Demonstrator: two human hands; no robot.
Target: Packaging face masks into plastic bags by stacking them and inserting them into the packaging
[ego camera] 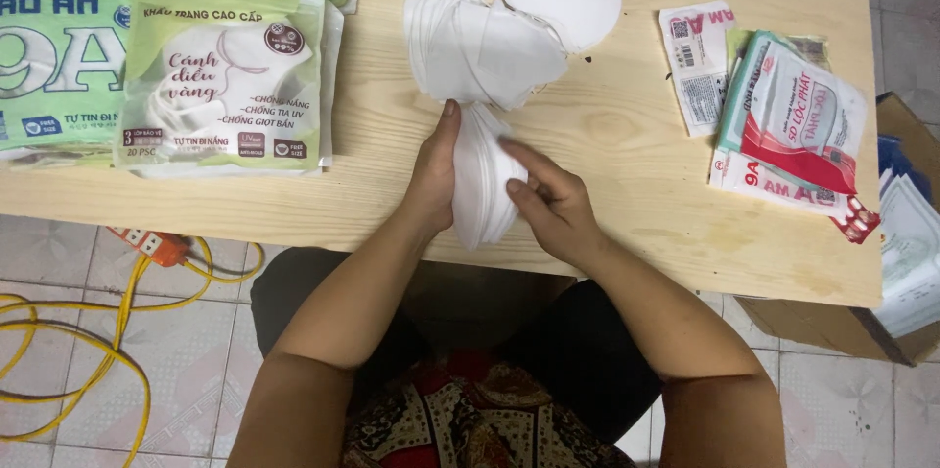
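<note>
Both my hands hold a small stack of folded white face masks upright at the near edge of a light wooden table. My left hand presses the stack's left side, thumb pointing up. On the right side, my right hand has its fingers laid across the masks. Just beyond the stack lies a loose pile of more white masks, fanned out toward the table's far edge.
Green printed mask packets lie stacked at the table's left. Red and white packets and a flat label sheet lie at the right. A cardboard box with papers stands at the right. A yellow cable and orange power strip lie on the tiled floor.
</note>
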